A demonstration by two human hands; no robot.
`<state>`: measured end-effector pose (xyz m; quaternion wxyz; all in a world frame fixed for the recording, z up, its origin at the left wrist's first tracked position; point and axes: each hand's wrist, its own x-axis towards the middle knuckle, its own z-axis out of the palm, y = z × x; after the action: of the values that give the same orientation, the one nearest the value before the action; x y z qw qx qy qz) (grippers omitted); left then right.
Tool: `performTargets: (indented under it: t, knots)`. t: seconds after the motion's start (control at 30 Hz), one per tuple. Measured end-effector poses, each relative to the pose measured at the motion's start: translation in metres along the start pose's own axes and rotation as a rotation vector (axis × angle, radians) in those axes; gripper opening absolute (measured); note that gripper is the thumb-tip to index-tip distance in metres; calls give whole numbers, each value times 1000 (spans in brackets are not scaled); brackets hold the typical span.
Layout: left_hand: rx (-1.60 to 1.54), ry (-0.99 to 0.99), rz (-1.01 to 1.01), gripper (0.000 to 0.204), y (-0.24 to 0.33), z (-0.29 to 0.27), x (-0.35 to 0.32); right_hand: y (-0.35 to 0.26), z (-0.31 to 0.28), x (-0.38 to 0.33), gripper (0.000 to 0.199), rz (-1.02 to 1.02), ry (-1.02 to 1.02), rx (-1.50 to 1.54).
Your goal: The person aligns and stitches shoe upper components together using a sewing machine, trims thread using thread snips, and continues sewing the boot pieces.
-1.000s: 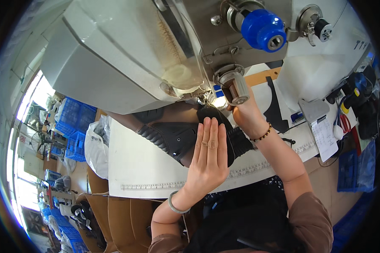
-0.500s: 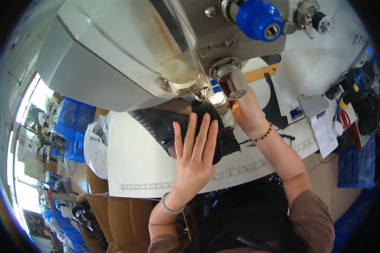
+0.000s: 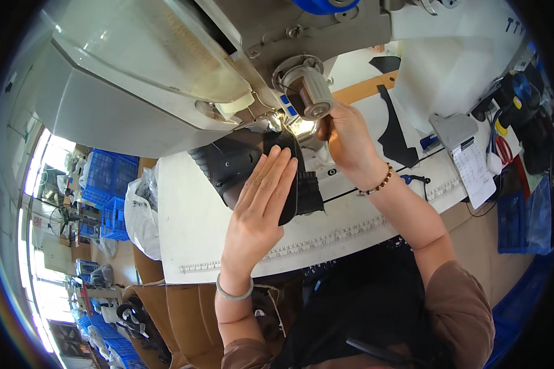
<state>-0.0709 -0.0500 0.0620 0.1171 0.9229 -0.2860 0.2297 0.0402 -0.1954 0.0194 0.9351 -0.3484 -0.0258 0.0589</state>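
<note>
A black stitched shoe upper [image 3: 228, 163] with a ribbed edge and small eyelets lies on the white sewing machine bed, its far edge under the lit needle area. My left hand [image 3: 258, 197] rests flat on it, fingers stretched out and close together. Just right of the needle area is my right hand [image 3: 354, 144], its fingers bent inward; the sewing machine's [image 3: 129, 98] parts partly cover the fingertips, so what they hold is unclear. A clear-fronted round machine part [image 3: 314, 98] hangs above these fingers.
A ruler strip [image 3: 326, 237] runs along the bed's front edge. Farther right are a curved black cut piece [image 3: 393, 132], a clipped paper sheet [image 3: 473, 169] and red-handled scissors [image 3: 503, 149]. A cardboard box [image 3: 188, 317] stands below the bed; blue crates [image 3: 109, 175] are at left.
My left hand has slid left and toward me on the shoe upper, its spread fingers now together. The right hand stays beside the needle area, its fingers more visible. The whole view has shifted slightly.
</note>
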Motion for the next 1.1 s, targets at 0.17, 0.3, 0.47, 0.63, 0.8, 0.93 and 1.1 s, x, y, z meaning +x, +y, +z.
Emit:
performTargets:
  t: [0.17,0.3,0.47,0.63,0.8,0.93,1.1]
  knots:
    - [-67,43,34,66,-19,0,-6,-13,-12,-16,17,-179,8,-294]
    - [-30,52,13,57,-35,6,-13,-19,-24,-56,28,-152,-305,-857]
    - [-145,56,3,65,-30,9,-10,16,-7,-62,21,-102,-414,-714]
    - [-206,108,117,58,-44,17,-22,31,-6,-66,10,-190,-437,-727]
    - [-75,192,176,37,-32,27,-16,34,-8,-67,8,-310,-486,-762]
    - [-39,228,76,47,-13,38,-15,33,-10,-75,9,-243,-462,-645]
    - [-51,119,53,80,-18,24,-19,26,-13,-73,15,-91,-541,-544]
